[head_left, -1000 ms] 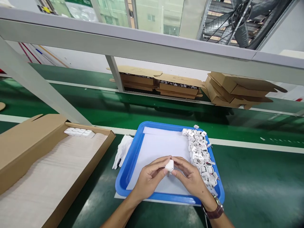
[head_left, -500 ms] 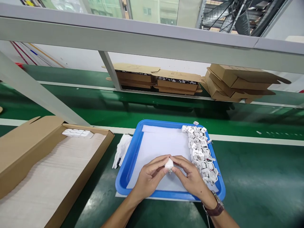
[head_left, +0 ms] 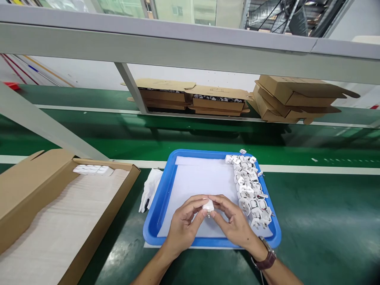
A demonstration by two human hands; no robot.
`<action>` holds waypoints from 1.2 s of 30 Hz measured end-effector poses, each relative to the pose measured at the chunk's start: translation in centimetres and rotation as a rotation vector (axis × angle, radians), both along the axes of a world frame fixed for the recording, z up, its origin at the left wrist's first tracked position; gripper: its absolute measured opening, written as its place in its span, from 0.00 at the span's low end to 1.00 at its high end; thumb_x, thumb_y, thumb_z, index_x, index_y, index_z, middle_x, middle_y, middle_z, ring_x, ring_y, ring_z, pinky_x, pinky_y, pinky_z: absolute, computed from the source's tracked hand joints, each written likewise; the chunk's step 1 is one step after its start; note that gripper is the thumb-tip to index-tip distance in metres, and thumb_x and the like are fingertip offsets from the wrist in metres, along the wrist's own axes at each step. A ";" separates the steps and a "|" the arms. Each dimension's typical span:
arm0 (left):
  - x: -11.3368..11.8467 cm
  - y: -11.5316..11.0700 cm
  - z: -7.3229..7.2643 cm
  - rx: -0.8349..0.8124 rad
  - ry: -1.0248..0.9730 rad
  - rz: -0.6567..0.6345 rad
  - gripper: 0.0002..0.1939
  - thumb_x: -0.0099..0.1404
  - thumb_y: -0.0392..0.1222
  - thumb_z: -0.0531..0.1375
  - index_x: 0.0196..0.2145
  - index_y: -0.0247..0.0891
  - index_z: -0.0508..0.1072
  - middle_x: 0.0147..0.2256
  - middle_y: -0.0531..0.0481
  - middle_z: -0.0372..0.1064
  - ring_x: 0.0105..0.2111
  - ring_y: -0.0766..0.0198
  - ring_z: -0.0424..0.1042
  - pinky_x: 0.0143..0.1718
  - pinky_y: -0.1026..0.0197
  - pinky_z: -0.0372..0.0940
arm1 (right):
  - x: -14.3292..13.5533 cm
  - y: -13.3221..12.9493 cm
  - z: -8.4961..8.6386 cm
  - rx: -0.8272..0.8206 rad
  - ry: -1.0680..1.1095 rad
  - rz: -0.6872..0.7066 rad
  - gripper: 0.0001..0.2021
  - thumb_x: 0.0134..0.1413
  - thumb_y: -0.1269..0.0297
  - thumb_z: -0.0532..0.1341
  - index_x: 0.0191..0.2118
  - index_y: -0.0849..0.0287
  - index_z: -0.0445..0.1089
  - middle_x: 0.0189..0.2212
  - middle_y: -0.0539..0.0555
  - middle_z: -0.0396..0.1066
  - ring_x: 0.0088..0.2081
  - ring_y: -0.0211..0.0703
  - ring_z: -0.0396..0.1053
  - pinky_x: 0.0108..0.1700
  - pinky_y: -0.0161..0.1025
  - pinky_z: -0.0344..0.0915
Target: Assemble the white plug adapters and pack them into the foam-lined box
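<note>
1 white plug adapter [head_left: 208, 206], pinched by fingers of left hand [head_left: 184, 222] and right hand [head_left: 238, 224], above blue tray [head_left: 208, 242], towards near edge. Could drop onto white paper [head_left: 202, 178] through slackened pinch.

Can't read any text, label, brand, number or sign. Can only spot faint print-like marks on the flap [head_left: 213, 91] of the middle cardboard box [head_left: 218, 105], too small and blurred to decipher.
</note>
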State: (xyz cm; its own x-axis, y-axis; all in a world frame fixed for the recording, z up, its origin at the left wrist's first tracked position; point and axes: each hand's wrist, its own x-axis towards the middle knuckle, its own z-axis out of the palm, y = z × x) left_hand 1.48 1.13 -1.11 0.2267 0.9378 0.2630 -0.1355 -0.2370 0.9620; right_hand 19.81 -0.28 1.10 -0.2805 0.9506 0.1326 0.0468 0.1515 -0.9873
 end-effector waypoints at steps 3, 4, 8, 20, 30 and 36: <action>0.1 0.1 -0.1 -0.033 0.005 -0.007 0.13 0.71 0.37 0.63 0.51 0.46 0.81 0.52 0.43 0.77 0.53 0.54 0.77 0.49 0.57 0.78 | 0.0 -0.1 -0.6 -0.060 -0.014 -0.068 0.17 0.69 0.61 0.61 0.61 0.47 0.68 0.54 0.54 0.72 0.57 0.45 0.72 0.63 0.45 0.68; 0.1 0.1 -0.1 -0.050 0.004 -0.010 0.12 0.71 0.38 0.63 0.51 0.45 0.81 0.53 0.43 0.77 0.54 0.53 0.77 0.50 0.56 0.77 | 0.0 0.0 -0.9 -0.082 -0.016 -0.083 0.18 0.68 0.60 0.62 0.62 0.48 0.67 0.54 0.54 0.73 0.56 0.45 0.72 0.62 0.45 0.68; 0.1 0.3 -0.2 -0.148 0.059 -0.039 0.14 0.72 0.43 0.62 0.53 0.44 0.80 0.56 0.43 0.76 0.59 0.50 0.74 0.60 0.50 0.72 | 0.4 0.1 -1.9 -0.128 -0.014 -0.091 0.24 0.67 0.58 0.62 0.66 0.49 0.61 0.52 0.55 0.73 0.54 0.44 0.73 0.61 0.47 0.69; 0.8 0.1 -1.4 -0.208 0.109 -0.006 0.25 0.65 0.43 0.67 0.59 0.47 0.75 0.60 0.43 0.66 0.56 0.50 0.74 0.56 0.51 0.74 | 0.3 0.3 -0.6 -0.226 -0.071 -0.111 0.23 0.72 0.49 0.55 0.65 0.53 0.63 0.56 0.58 0.74 0.58 0.48 0.72 0.63 0.49 0.66; -0.4 0.6 0.8 -0.130 0.113 0.252 0.24 0.63 0.46 0.68 0.55 0.38 0.74 0.52 0.39 0.78 0.45 0.55 0.78 0.50 0.53 0.73 | -0.2 -1.6 -2.4 0.011 -0.510 -0.235 0.26 0.72 0.48 0.51 0.69 0.50 0.56 0.62 0.59 0.70 0.62 0.54 0.70 0.62 0.55 0.70; -8.8 2.6 7.5 0.068 0.438 0.546 0.21 0.67 0.47 0.64 0.56 0.42 0.74 0.52 0.44 0.78 0.45 0.56 0.78 0.50 0.55 0.73 | -0.2 -1.9 -4.4 0.468 -0.717 -0.200 0.22 0.72 0.51 0.53 0.65 0.54 0.63 0.56 0.60 0.77 0.51 0.54 0.80 0.46 0.44 0.82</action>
State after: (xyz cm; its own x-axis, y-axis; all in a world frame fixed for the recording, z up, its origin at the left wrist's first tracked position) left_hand -7.29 3.78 6.38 -0.1735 0.9325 0.3168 0.4165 -0.2220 0.8816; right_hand 19.62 -2.13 -3.34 -0.2797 0.8831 0.3766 0.7009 0.4559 -0.5485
